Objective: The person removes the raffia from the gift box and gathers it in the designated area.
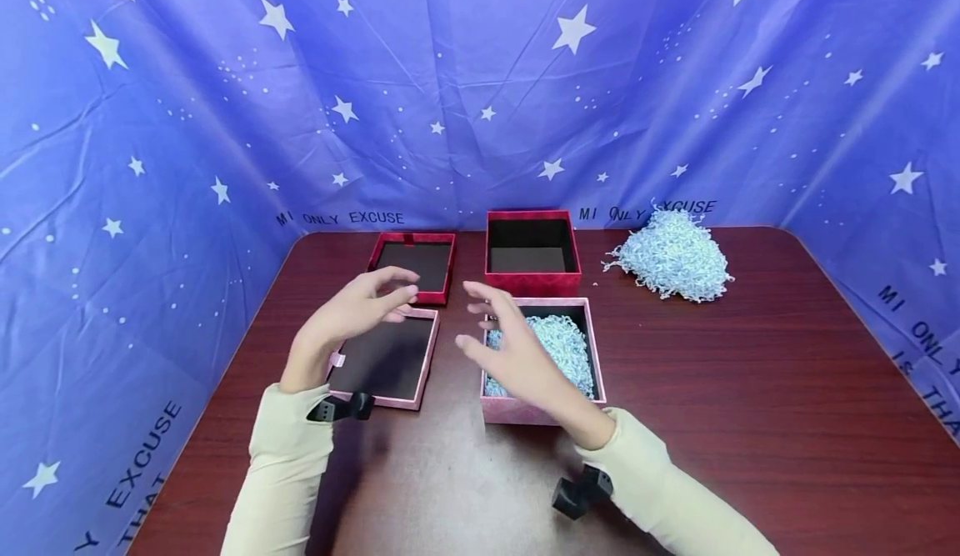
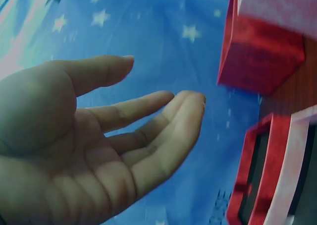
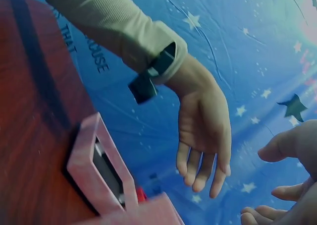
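My left hand (image 1: 347, 313) hovers over the pink lid (image 1: 382, 364) with relaxed fingers and nothing in its grasp. Over the pink box (image 1: 517, 411) hangs my right hand (image 1: 521, 360), fingers spread and loosely bent, holding nothing. Pale blue shredded paper (image 1: 564, 348) lies inside that box, partly covered by the right hand. In the left wrist view, the left palm (image 2: 99, 170) faces up beside the boxes, thumb apart from the fingers. The right wrist view catches both hands apart from each other, the right hand (image 3: 287, 185) only partly in frame.
A red box (image 1: 532, 283) with a dark inside stands behind the pink box. To its left lies a red lid (image 1: 420, 268), just behind the pink lid. A heap of shredded paper (image 1: 675, 256) sits at the back right of the wooden table (image 1: 720, 423). Starry blue cloth (image 1: 465, 64) surrounds the table.
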### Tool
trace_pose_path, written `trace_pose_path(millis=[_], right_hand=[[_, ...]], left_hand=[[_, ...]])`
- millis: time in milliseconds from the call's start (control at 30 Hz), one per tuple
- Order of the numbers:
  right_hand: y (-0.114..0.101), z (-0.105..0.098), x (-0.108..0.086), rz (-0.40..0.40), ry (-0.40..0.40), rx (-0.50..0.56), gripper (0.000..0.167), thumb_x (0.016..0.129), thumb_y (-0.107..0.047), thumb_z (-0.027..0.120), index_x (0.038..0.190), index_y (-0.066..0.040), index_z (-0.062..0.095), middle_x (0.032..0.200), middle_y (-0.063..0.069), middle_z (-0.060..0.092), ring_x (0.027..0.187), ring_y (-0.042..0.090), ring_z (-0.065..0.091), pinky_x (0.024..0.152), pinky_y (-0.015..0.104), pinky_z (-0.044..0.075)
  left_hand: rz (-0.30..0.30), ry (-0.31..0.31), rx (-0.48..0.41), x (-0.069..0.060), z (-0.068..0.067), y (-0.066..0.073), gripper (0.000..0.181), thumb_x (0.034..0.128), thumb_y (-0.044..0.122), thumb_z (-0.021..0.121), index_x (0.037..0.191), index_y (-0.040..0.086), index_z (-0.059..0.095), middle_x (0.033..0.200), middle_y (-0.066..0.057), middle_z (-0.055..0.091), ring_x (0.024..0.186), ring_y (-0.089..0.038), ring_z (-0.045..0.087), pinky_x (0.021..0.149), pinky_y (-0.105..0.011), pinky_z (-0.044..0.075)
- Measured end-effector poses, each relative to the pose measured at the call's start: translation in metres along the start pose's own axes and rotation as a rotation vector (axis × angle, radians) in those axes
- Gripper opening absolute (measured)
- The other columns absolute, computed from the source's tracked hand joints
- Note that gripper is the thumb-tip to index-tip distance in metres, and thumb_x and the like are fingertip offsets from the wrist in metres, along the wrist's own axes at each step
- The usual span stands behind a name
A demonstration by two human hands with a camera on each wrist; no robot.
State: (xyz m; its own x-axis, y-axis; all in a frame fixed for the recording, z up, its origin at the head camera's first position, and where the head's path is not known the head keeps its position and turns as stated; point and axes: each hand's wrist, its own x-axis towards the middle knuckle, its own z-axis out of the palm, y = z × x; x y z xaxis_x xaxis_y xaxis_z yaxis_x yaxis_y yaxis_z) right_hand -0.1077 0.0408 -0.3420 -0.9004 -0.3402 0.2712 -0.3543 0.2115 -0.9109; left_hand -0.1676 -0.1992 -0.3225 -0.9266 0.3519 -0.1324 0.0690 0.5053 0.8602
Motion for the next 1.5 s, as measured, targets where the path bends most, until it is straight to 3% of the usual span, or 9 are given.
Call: trace_pose_path(millis=[133, 300, 433, 600, 800, 1000, 1167, 1267, 1500], right_hand=[[0.006, -0.017, -0.001, -0.011, 0.022, -0.018, 0.063, 0.087, -0.006, 0.067, 0.142, -0.012, 0.039, 0.142, 0.006, 0.042, 0.125, 0.026, 0.05, 0.102, 0.046, 0.045], [0.014, -0.035, -0.005, -0.002, 0.046, -0.066, 0.064, 0.086, -0.006, 0.068, 0.142, -0.006, 0.038, 0.143, 0.009, 0.041, 0.125, 0.031, 0.05, 0.101, 0.047, 0.046], [0.023, -0.049, -0.01, 0.027, 0.043, -0.126, 0.066, 0.086, -0.008, 0.069, 0.143, -0.005, 0.036, 0.144, 0.012, 0.04, 0.126, 0.031, 0.049, 0.101, 0.048, 0.045], [0.035, -0.064, -0.016, 0.091, 0.003, -0.241, 0.069, 0.086, -0.015, 0.07, 0.144, -0.006, 0.033, 0.142, 0.016, 0.039, 0.126, 0.033, 0.045, 0.1, 0.054, 0.044], [0.044, -0.074, -0.015, 0.161, -0.148, -0.437, 0.077, 0.084, -0.028, 0.073, 0.144, -0.003, 0.031, 0.141, 0.018, 0.039, 0.125, 0.037, 0.045, 0.101, 0.054, 0.042], [0.041, -0.069, -0.007, 0.231, -0.282, -0.582, 0.086, 0.082, -0.041, 0.073, 0.147, -0.007, 0.028, 0.145, 0.02, 0.034, 0.134, 0.036, 0.036, 0.108, 0.058, 0.036], [0.043, -0.062, 0.0, 0.311, -0.373, -0.677, 0.097, 0.079, -0.052, 0.072, 0.15, -0.007, 0.023, 0.148, 0.024, 0.03, 0.138, 0.04, 0.031, 0.11, 0.059, 0.032], [0.044, -0.059, 0.002, 0.346, -0.446, -0.736, 0.102, 0.078, -0.056, 0.071, 0.151, -0.007, 0.02, 0.146, 0.025, 0.03, 0.135, 0.04, 0.036, 0.109, 0.057, 0.034], [0.049, -0.052, 0.008, 0.423, -0.601, -0.803, 0.108, 0.077, -0.054, 0.073, 0.153, -0.01, 0.011, 0.15, 0.023, 0.026, 0.13, 0.037, 0.043, 0.108, 0.052, 0.038]], left_hand=[[0.037, -0.067, -0.041, 0.007, 0.016, 0.013, 0.038, 0.0981, 0.02, 0.054, 0.132, 0.003, 0.049, 0.115, -0.019, 0.061, 0.099, -0.03, 0.066, 0.087, -0.035, 0.057], [0.085, -0.106, -0.05, 0.014, 0.038, 0.023, 0.038, 0.0964, 0.012, 0.056, 0.132, 0.002, 0.049, 0.106, -0.018, 0.06, 0.092, -0.023, 0.067, 0.086, -0.037, 0.057], [0.086, -0.14, -0.056, 0.019, 0.054, 0.024, 0.043, 0.0952, 0.008, 0.055, 0.136, 0.002, 0.045, 0.105, -0.019, 0.06, 0.09, -0.022, 0.067, 0.085, -0.037, 0.057], [0.042, -0.169, -0.079, 0.027, 0.07, 0.022, 0.053, 0.094, 0.004, 0.055, 0.143, 0.001, 0.036, 0.111, -0.023, 0.058, 0.092, -0.024, 0.067, 0.086, -0.035, 0.057], [-0.007, -0.175, -0.068, 0.036, 0.085, 0.018, 0.06, 0.0925, 0.003, 0.058, 0.146, 0.0, 0.031, 0.106, -0.019, 0.057, 0.089, -0.027, 0.068, 0.081, -0.036, 0.059], [-0.06, -0.179, -0.041, 0.041, 0.092, 0.016, 0.059, 0.0905, 0.0, 0.059, 0.144, 0.004, 0.034, 0.102, -0.019, 0.057, 0.077, -0.022, 0.069, 0.074, -0.037, 0.06], [-0.103, -0.228, -0.142, 0.042, 0.091, 0.018, 0.056, 0.0908, -0.004, 0.054, 0.142, 0.005, 0.033, 0.105, -0.023, 0.053, 0.079, -0.02, 0.063, 0.077, -0.042, 0.059], [-0.115, -0.252, -0.197, 0.044, 0.09, 0.016, 0.054, 0.0907, -0.005, 0.053, 0.14, 0.004, 0.032, 0.103, -0.023, 0.051, 0.081, -0.022, 0.061, 0.078, -0.042, 0.059], [-0.111, -0.264, -0.27, 0.046, 0.088, 0.008, 0.05, 0.0914, -0.003, 0.055, 0.136, 0.006, 0.033, 0.1, -0.018, 0.05, 0.084, -0.028, 0.065, 0.08, -0.046, 0.058]])
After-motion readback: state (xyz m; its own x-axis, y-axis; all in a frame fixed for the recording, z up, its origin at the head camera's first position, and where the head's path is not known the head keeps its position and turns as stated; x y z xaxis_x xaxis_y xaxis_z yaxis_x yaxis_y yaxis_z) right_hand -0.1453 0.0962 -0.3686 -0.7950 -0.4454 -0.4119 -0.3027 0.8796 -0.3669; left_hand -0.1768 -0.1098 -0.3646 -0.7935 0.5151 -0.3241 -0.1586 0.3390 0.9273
